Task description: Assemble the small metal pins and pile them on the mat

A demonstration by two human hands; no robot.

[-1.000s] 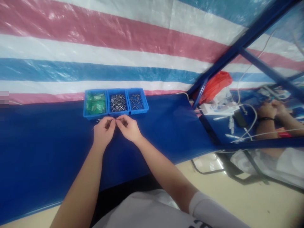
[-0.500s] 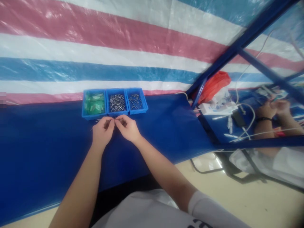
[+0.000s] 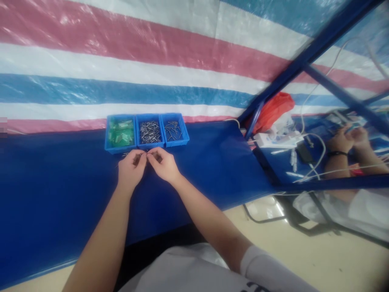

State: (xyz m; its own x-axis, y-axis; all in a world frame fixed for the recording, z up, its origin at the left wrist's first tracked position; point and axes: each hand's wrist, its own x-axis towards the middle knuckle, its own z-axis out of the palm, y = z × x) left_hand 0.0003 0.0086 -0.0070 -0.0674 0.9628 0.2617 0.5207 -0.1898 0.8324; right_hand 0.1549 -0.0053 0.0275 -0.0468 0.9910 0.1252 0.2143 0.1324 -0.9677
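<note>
Tabletop: blue surface [image 3: 60, 194], running in from the far left, with the striped sheet [image 3: 121, 56] hanging along its far side.
Left bin: here's the blue one [image 3: 120, 150], holding translucent green pieces.
Loose pins: thin slivers [image 3: 125, 154] poke out by the left hand's far side; whether they're held or lying there, I cannot tell.
Left hand: fingers curled, thumb and fingertips [image 3: 131, 169] pinched together at the near side of the bins.
Small piece: right there between the two hands, a tiny dark bit [image 3: 146, 151] at the meeting fingertips, too small to make out.
Middle bin: second blue one [image 3: 151, 145], side by side with the left bin, loaded with a heap of metal pins [image 3: 150, 131].
Right hand: also in a pinch [image 3: 165, 165], thumb and forefinger closing in on that small piece, tips against the left hand's.
Right bin: third in the row [image 3: 178, 143], a looser scatter of pins inside.
Right side: past the blue frame [image 3: 288, 75], a red bag [image 3: 278, 107] sits on the far side of a white box [image 3: 275, 140], with a black adapter [image 3: 304, 152] and cables nearby.
Far right: another person's hands [image 3: 342, 142] come together, dark band at one wrist, their grip too blurred to read.
</note>
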